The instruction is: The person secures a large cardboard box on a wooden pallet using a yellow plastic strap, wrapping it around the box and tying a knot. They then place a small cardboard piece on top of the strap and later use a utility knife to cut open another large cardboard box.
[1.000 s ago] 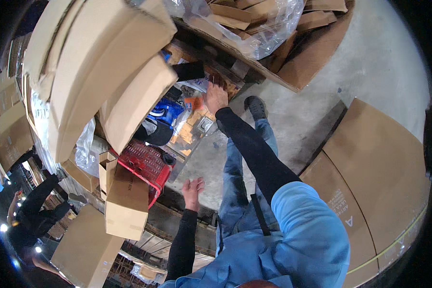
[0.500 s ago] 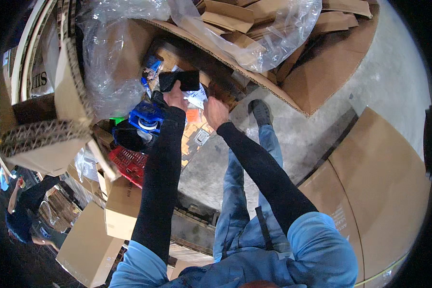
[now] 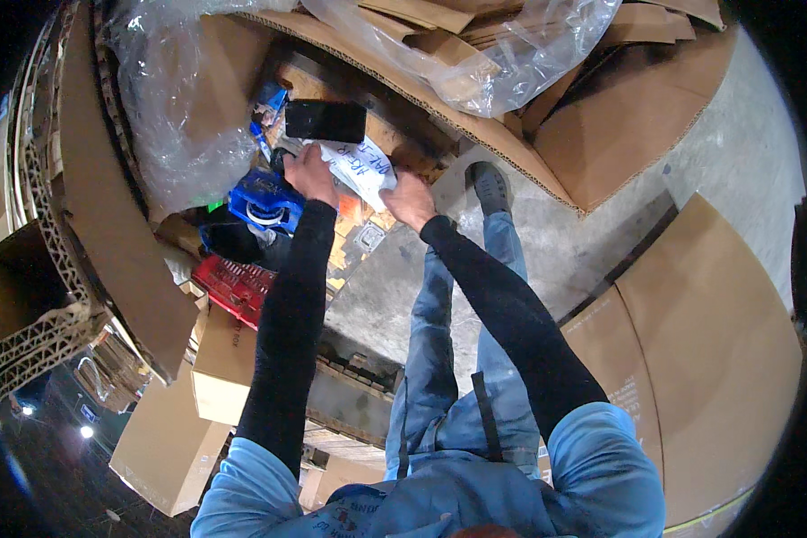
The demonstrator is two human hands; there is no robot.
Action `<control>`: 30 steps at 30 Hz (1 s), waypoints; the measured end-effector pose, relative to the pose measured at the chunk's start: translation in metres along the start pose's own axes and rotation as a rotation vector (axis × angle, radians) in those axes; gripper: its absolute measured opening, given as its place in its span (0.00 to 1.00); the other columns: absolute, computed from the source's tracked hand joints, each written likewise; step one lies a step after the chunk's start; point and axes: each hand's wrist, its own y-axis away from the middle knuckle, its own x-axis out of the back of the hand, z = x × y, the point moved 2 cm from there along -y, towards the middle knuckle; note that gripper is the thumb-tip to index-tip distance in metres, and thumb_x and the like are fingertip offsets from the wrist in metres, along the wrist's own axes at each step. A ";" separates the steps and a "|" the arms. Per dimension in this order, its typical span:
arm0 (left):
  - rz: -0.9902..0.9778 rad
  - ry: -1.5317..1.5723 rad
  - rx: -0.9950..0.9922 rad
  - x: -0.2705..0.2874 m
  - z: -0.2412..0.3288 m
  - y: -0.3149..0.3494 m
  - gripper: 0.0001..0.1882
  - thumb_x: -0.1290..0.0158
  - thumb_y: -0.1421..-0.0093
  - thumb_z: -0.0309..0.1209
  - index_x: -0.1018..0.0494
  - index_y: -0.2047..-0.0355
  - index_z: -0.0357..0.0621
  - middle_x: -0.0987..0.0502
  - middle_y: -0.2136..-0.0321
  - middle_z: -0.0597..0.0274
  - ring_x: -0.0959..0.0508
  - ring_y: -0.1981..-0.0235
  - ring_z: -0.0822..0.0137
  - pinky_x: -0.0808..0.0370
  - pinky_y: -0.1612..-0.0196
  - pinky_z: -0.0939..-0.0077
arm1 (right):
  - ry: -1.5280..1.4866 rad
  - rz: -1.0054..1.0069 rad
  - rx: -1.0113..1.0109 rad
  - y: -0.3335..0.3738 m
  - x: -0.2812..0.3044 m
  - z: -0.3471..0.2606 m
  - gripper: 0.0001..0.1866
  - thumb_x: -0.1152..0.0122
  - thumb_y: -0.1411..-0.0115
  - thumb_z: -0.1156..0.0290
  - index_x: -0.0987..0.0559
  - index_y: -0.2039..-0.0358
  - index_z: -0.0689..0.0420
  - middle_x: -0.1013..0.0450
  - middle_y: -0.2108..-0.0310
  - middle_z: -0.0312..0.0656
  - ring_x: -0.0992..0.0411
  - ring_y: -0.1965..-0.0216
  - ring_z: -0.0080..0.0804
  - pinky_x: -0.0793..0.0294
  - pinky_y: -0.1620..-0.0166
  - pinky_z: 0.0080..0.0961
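A white paper sheet [image 3: 357,170] with blue handwriting is stretched between my hands above the cluttered work surface. My left hand [image 3: 311,173] is closed on its left edge, and my right hand [image 3: 410,199] pinches its right end. Just past the sheet is a flat black rectangular device [image 3: 325,121] that looks like a phone; its lower edge meets the paper, and I cannot tell what it rests on. Beside my left wrist sits a blue item with a white ring [image 3: 264,204]. An open red tool case [image 3: 234,289] lies nearer, left of my forearm.
A large cardboard bin [image 3: 565,170] with flattened cardboard and clear plastic wrap [image 3: 529,67] stands at the far right. Tall corrugated cardboard [image 3: 117,206] rises close on the left. Brown boxes [image 3: 170,448] stand at the lower left, and a big carton [image 3: 708,359] at the right.
The paper is now drawn out flat between both hands. My left hand has come off the black device, which stays beyond it. The view has shifted, and a person at lower left is out of sight.
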 end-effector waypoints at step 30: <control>-0.400 -0.048 0.128 0.109 0.004 0.262 0.17 0.43 0.45 0.15 0.33 0.55 0.34 0.24 0.55 0.56 0.23 0.58 0.69 0.25 0.56 0.75 | -0.976 -0.222 -0.009 0.135 0.027 0.033 0.14 0.40 0.38 0.69 0.21 0.56 0.64 0.22 0.66 0.37 0.27 0.67 0.18 0.27 0.65 0.18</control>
